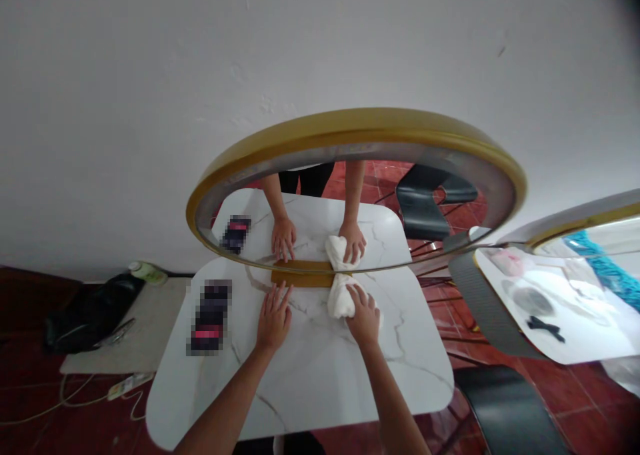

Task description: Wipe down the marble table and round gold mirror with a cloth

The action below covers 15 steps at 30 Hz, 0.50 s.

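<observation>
My right hand (363,316) presses on a bunched white cloth (341,299), with the fingers curled over it. The cloth lies on the white marbled table (320,381), against the right end of a gold base (303,279). At the base's front edge, my left hand (275,318) rests with its fingers stretched and holds nothing. Above the base stands a large mirror in a gold frame (375,127), and both hands, the cloth and the tabletop are reflected in it. Part of the cloth is hidden under my right hand.
A blurred dark item (210,315) lies on the table's left side. Black chairs (510,408) stand at the right, near another white table (595,321) with a black object (546,328). On the left are a black bag (95,311), a green-capped bottle (149,273) and a power strip (129,385).
</observation>
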Each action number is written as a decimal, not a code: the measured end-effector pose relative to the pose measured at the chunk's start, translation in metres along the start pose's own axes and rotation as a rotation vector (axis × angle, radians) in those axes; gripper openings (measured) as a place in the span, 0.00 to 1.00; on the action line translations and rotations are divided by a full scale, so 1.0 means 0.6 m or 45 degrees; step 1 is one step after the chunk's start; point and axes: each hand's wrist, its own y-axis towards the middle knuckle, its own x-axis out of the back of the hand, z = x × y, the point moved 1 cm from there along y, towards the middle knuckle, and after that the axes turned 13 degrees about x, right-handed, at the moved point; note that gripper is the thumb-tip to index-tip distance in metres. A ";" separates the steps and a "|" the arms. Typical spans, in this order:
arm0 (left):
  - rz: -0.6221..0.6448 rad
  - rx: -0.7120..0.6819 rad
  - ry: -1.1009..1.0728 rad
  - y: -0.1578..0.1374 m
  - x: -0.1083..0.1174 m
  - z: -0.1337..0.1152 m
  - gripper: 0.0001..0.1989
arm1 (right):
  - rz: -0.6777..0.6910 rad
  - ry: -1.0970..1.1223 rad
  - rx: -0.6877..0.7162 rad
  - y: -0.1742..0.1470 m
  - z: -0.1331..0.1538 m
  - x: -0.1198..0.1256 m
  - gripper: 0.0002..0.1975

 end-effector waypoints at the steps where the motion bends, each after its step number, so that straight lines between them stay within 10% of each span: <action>1: -0.014 0.021 -0.010 -0.001 -0.006 -0.004 0.30 | -0.002 -0.003 0.010 -0.001 -0.005 -0.001 0.37; 15: -0.116 0.161 -0.097 -0.013 -0.044 0.010 0.34 | -0.029 0.236 0.501 0.044 0.164 -0.024 0.34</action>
